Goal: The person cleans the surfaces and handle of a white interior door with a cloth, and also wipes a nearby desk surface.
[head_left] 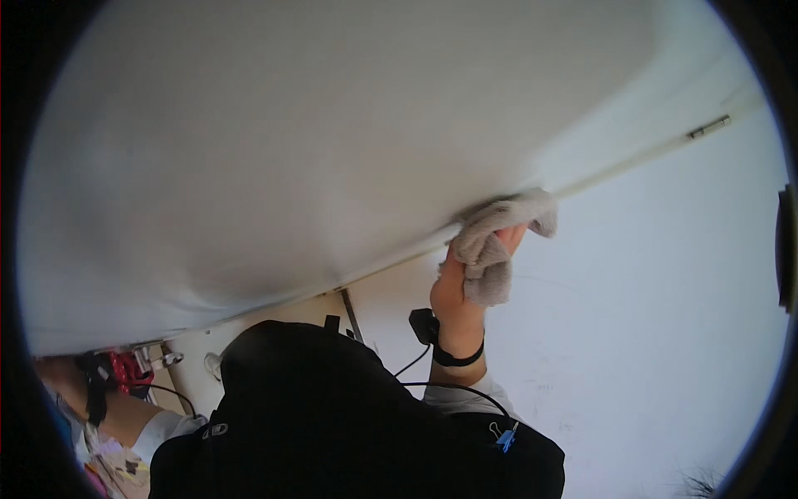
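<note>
My right hand is closed on a fluffy grey-beige cloth. Folds of the cloth cover most of the fingers. It presses against the edge of a large white door-like panel, along the seam with the white wall. At the far left, my left hand reaches out to the dark rim of the picture, close to the panel's lower edge. Its fingers are too dim and cut off to make out.
A metal hinge sits on the seam at the upper right. Beside my left forearm are a red shiny item and a metal fitting. A black cable with a blue binder clip runs over my black top to my wrist.
</note>
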A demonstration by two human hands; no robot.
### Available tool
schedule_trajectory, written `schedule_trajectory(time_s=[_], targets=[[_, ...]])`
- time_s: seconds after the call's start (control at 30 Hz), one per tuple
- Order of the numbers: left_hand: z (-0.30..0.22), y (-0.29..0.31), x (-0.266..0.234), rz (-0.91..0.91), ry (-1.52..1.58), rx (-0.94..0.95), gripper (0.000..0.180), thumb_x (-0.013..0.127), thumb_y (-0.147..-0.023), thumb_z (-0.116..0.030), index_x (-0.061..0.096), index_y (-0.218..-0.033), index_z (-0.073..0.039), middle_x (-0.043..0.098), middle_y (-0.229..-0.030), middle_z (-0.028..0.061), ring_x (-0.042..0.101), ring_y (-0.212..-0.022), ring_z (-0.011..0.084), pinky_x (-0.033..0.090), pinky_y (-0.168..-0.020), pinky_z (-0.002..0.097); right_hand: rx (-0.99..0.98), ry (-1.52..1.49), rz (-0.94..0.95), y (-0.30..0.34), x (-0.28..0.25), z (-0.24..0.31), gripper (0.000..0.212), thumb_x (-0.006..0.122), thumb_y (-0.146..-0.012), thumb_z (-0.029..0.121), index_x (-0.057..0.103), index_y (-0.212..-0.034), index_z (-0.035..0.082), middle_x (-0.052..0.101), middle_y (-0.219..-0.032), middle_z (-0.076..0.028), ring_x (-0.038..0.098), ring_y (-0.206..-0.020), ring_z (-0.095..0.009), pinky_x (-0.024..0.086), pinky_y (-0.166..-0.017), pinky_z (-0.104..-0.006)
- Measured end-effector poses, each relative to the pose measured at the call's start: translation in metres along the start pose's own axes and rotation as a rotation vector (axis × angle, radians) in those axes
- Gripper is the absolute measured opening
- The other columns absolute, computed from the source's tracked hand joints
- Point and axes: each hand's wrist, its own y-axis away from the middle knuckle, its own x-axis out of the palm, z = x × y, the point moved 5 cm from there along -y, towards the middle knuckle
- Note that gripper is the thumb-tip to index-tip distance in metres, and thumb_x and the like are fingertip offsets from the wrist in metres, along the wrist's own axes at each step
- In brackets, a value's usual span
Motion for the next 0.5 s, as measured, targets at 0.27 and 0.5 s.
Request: schedule_trajectory(time_s=[0.27, 0.5], targets=[[0.087, -0.075, -0.078, 0.316, 0.209, -0.059, 0.069, 0.046, -0.096, -0.061, 0.047, -0.137, -0.005, 0.056, -0.133, 0.0081, 0.052, -0.122, 0.0272, 0.041, -0.103, 0.0445, -0.139, -0.084, -0.011, 0.028, 0.059, 0.103, 0.072, 0.049, -0.094, 0.016, 0.014, -0.154, -0.001, 0.001, -0.159, -0.031, -0.006, -0.148, -0.048, 0.005, -0.116, -0.0580], [0.002, 0.046, 0.051, 0.833, -0.199, 0.335, 0.072, 0.051, -0.093, -0.063, 0.051, -0.131, -0.002, 0.058, -0.128, 0.0103, 0.056, -0.116, 0.0248, 0.044, -0.099, 0.0429, -0.365, -0.206, -0.046, 0.053, 0.117, 0.210, 0.059, 0.051, -0.091, 0.008, 0.034, -0.147, -0.004, 0.009, -0.159, -0.028, 0.010, -0.150, -0.041, 0.014, -0.118, -0.0515]])
